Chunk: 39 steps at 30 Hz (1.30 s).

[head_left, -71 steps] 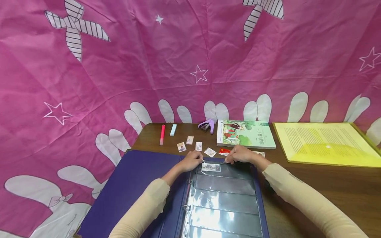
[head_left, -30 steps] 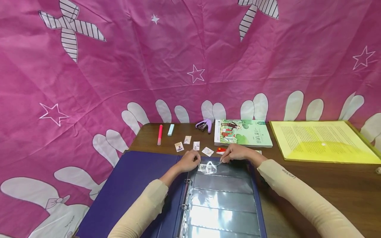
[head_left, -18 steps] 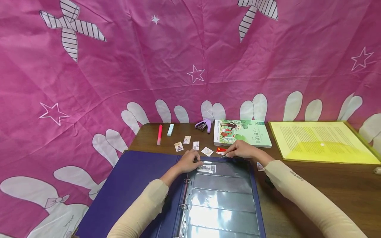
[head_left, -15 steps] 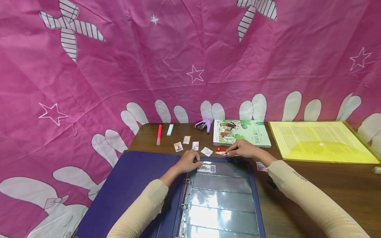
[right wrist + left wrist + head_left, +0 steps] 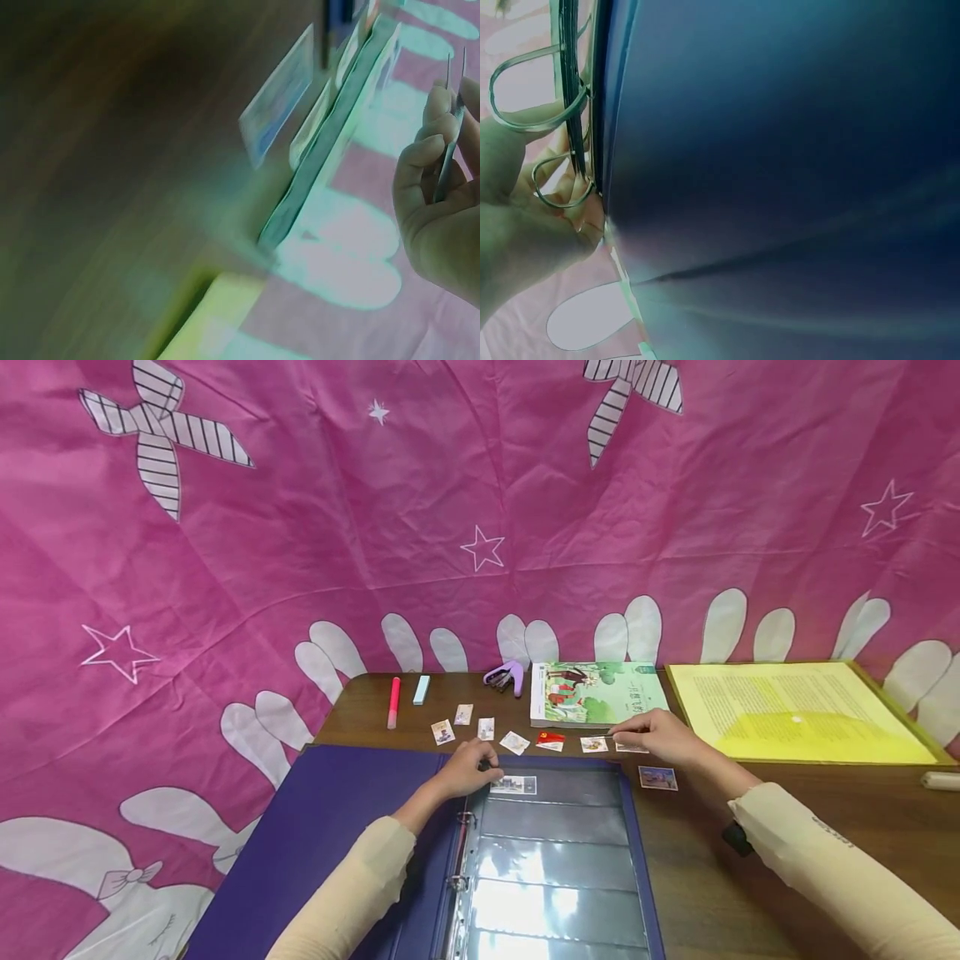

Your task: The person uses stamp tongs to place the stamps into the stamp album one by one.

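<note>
My right hand (image 5: 663, 739) pinches metal tweezers (image 5: 454, 124), their tips pointing left over the row of stamps. In the head view the tips reach toward a small stamp (image 5: 594, 744); whether they touch it cannot be told. Another stamp (image 5: 632, 746) is partly hidden under the hand. My left hand (image 5: 468, 768) rests at the upper left corner of the black pocket page (image 5: 555, 822), fingers loosely bent. Beside its thumb a black-and-white stamp (image 5: 517, 785) sits at the top pocket. The page is held in an open blue ring binder (image 5: 337, 835).
Several loose stamps, among them a red one (image 5: 551, 741), lie behind the binder; one (image 5: 657, 777) lies to its right. Farther back are a pink marker (image 5: 393, 702), a light-blue box (image 5: 422, 690), a purple stapler (image 5: 505, 677), a green book (image 5: 596, 693) and a yellow folder (image 5: 802, 714).
My right hand has moved with the tweezers from the album's top pocket back and right, over the stamps. The pocket's clear film has settled flatter. My left hand stays at the page corner.
</note>
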Motion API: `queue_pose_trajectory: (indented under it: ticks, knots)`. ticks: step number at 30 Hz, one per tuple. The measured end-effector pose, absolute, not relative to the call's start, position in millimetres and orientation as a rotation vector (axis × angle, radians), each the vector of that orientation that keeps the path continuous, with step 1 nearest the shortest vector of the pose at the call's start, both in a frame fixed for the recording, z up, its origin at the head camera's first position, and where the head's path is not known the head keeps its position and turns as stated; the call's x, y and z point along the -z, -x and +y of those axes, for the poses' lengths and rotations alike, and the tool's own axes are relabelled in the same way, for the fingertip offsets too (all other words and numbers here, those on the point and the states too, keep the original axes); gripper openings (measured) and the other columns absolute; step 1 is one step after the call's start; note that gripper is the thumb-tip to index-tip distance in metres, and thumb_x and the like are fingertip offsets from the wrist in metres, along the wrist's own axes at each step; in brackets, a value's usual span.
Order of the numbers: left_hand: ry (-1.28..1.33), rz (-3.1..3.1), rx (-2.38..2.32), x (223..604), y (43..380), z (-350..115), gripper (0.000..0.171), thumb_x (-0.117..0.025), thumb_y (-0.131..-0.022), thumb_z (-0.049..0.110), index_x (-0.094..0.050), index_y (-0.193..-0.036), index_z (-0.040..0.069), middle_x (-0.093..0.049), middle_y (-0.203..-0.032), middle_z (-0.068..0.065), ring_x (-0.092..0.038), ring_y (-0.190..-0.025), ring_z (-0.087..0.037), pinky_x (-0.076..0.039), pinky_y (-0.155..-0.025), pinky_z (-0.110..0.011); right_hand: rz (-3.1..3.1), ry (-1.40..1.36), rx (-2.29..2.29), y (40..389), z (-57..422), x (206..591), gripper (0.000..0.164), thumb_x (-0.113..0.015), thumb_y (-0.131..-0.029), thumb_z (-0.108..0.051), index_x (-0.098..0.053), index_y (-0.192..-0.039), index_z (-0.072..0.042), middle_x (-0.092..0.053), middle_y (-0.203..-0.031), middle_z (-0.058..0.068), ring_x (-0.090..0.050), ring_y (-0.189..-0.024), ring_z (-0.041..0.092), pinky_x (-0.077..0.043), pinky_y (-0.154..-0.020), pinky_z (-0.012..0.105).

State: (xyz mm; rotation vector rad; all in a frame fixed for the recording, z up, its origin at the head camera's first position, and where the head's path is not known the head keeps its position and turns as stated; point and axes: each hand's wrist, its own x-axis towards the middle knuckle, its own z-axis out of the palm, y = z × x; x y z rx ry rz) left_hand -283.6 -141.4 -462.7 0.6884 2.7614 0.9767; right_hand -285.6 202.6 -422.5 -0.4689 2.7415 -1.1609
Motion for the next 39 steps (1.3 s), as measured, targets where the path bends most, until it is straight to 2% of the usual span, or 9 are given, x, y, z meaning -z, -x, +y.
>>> queue_pose_trajectory:
  ticks: [7,10,20,29,35,39]
  knots:
    - [-0.697,2.757,-1.026,467,281,-147,0.012,-0.065,-0.083,0.016,-0.057,-0.086,0.007,-0.056,-0.099,-0.009,-0.045,-0.095,-0.021,-0.035,-0.082,-0.035,2.821,0.391,1.084,269,236,430,0.029,-0.061,-0.088,-0.026,-0.070,-0.106,-0.004,-0.071,-0.099,0.014,-0.049,-0.070,0.009,-0.037,-0.058,0.023]
    - [-0.716,2.757,-1.038,467,280,-148,0.012,-0.067,-0.082,0.016,-0.058,-0.085,0.008,-0.057,-0.098,-0.009,-0.046,-0.094,-0.020,-0.034,-0.083,-0.034,2.865,0.344,1.037,263,248,435,0.030,-0.062,-0.088,-0.028,-0.070,-0.105,-0.005,-0.072,-0.090,0.011,-0.046,-0.068,0.010,-0.035,-0.057,0.023]
    - [-0.763,2.757,-1.029,465,279,-144,0.023,-0.073,-0.077,0.024,-0.062,-0.089,0.007,-0.060,-0.098,-0.008,-0.047,-0.099,-0.021,-0.035,-0.085,-0.035,2.998,0.306,0.899,249,277,449,0.029,-0.062,-0.088,-0.029,-0.070,-0.103,-0.006,-0.070,-0.089,0.008,-0.046,-0.068,0.010,-0.036,-0.059,0.022]
    - [-0.795,2.730,-1.045,463,280,-142,0.031,-0.076,-0.075,0.025,-0.067,-0.100,0.008,-0.061,-0.105,-0.012,-0.050,-0.102,-0.025,-0.037,-0.088,-0.040,3.058,0.307,0.888,241,287,456,0.032,-0.062,-0.088,-0.034,-0.068,-0.105,-0.008,-0.061,-0.078,0.002,-0.043,-0.064,0.006,-0.034,-0.056,0.022]
    - [-0.815,2.696,-1.054,463,281,-144,0.034,-0.075,-0.076,0.025,-0.068,-0.106,0.011,-0.059,-0.103,-0.012,-0.045,-0.095,-0.022,-0.036,-0.080,-0.032,3.070,0.285,0.875,239,290,458,0.035,-0.062,-0.088,-0.037,-0.068,-0.106,-0.007,-0.067,-0.088,0.006,-0.046,-0.069,0.010,-0.035,-0.059,0.023]
    - [-0.831,2.707,-1.015,464,283,-145,0.035,-0.074,-0.077,0.027,-0.069,-0.108,0.013,-0.056,-0.099,-0.011,-0.039,-0.089,-0.018,-0.033,-0.076,-0.030,3.055,0.268,0.854,237,291,460,0.039,-0.062,-0.087,-0.039,-0.068,-0.107,-0.007,-0.069,-0.100,0.014,-0.056,-0.081,0.017,-0.043,-0.067,0.029]
